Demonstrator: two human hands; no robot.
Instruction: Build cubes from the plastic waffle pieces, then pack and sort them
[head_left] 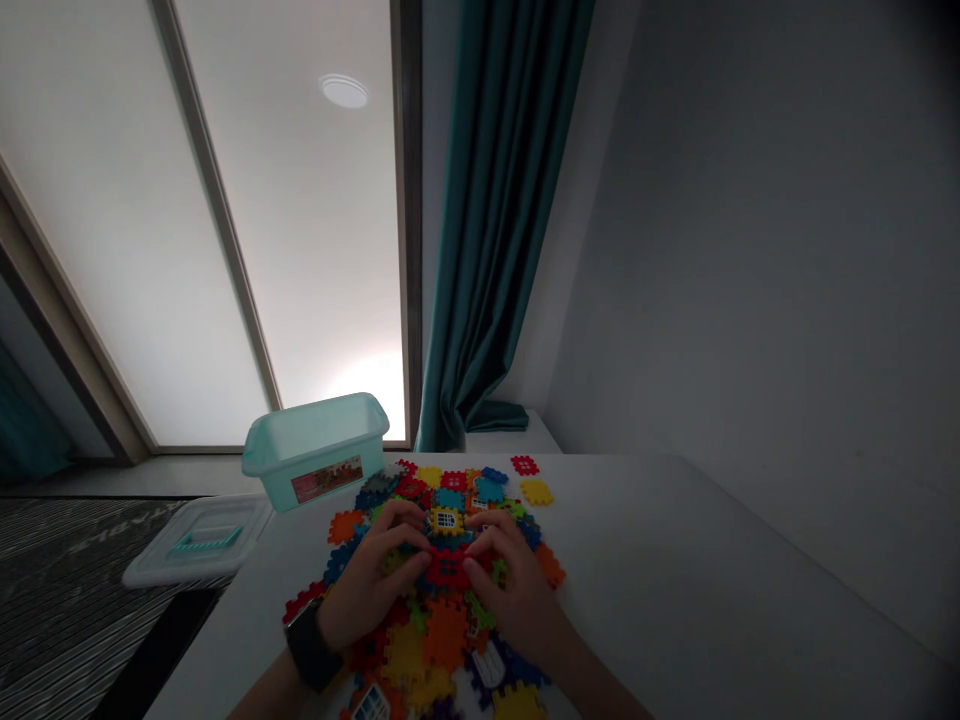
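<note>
My left hand [379, 575], with a dark band on its wrist, grips the left edge of a red interlocking plastic tile [448, 567] between thumb and fingers. The thumb of my right hand [511, 580] presses on the right side of the same red tile, its fingers curled beyond it. A yellow tile with a white window [446, 521] sits just past the red one, between the fingertips of both hands. Whether the two tiles are joined I cannot tell. Beneath and around my hands lies a pile of notched tiles, among them an orange tile [445, 632] and a yellow tile [405, 655].
A mint-green plastic bin [322, 440] stands at the table's far left. Its clear lid [199, 540] with a green handle lies left of it. A loose red tile [525, 465] and yellow tile [537, 492] rest on the white table [675, 600]. Behind hangs a teal curtain [499, 220].
</note>
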